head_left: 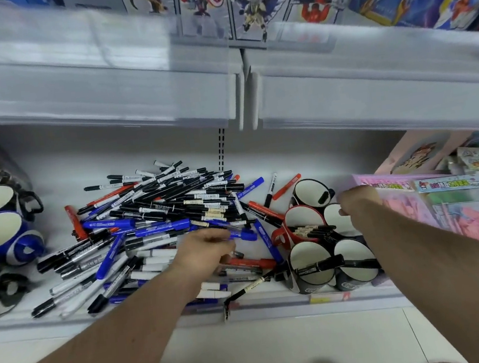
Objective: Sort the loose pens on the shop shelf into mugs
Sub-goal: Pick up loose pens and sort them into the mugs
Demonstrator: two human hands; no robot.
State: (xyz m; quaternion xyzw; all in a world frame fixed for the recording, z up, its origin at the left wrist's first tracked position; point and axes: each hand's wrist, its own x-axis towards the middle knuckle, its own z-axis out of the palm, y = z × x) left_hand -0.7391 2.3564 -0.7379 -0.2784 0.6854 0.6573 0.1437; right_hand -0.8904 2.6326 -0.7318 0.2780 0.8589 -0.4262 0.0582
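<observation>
While the left hand [207, 248] closes round a blue pen [242, 234] at the edge of the loose pen pile [161, 210], the right hand [358, 201] hovers curled above the mugs [304, 219], seemingly empty. Next, probably: lift it into a mug.

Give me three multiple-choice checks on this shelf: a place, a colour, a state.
1. Where is the red mug relative to the pen pile?
A. To its right
B. To its left
C. On the upper shelf

2. What colour is the pen at the left hand?
A. Red
B. Blue
C. Green

3. What state is the red mug in?
A. Empty
B. Upside down
C. Holding black pens

Answers: 1 A, it sits among the right-side mugs; 2 B, a blue barrel sticks out from the fingers; 3 C, black pens poke out of it.
</observation>
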